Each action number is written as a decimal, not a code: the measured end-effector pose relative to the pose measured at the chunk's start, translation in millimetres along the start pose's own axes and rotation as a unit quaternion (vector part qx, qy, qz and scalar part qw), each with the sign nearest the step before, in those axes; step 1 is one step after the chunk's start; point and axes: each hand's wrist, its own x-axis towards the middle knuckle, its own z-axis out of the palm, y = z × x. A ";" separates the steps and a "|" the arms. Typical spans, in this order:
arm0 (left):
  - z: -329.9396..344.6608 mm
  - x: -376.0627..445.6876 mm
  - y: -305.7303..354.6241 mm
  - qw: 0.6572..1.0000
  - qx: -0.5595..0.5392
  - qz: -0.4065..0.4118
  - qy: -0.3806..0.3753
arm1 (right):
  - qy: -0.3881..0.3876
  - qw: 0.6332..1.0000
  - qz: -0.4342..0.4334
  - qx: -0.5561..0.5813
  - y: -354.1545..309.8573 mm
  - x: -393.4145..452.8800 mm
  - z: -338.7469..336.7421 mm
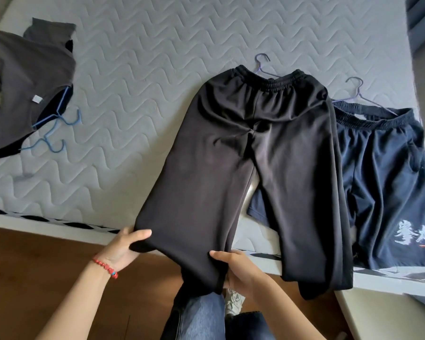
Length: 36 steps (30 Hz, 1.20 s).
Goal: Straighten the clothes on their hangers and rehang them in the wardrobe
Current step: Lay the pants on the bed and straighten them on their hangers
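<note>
Black trousers (233,148) lie flat on the mattress, waistband away from me, on a purple wire hanger (262,63) whose hook pokes out above the waistband. Their left leg hangs over the bed edge. My left hand (123,245) grips that leg's outer edge, thumb on top. My right hand (238,271) holds the same leg's inner edge lower down. Navy shorts (388,177) with white print lie to the right on another purple hanger (357,90), partly under the trousers.
A grey mattress (145,69) fills the upper view. Dark grey garments (22,82) on two blue hangers (59,133) lie at far left. Brown wooden floor (35,266) is below the bed edge. My jeans (201,317) show at bottom centre.
</note>
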 end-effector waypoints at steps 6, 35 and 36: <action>-45.0 7.1 -48.2 0.930 0.330 -0.155 0.058 | 0.098 0.985 0.101 -0.102 19.7 19.0 -18.8; 225.9 170.6 -198.5 0.921 0.367 -0.132 0.002 | 0.590 0.760 -0.125 -0.243 0.9 30.3 -266.0; 227.6 172.5 -202.9 0.922 0.364 -0.130 -0.002 | 0.589 0.760 -0.121 -0.248 1.1 33.0 -266.9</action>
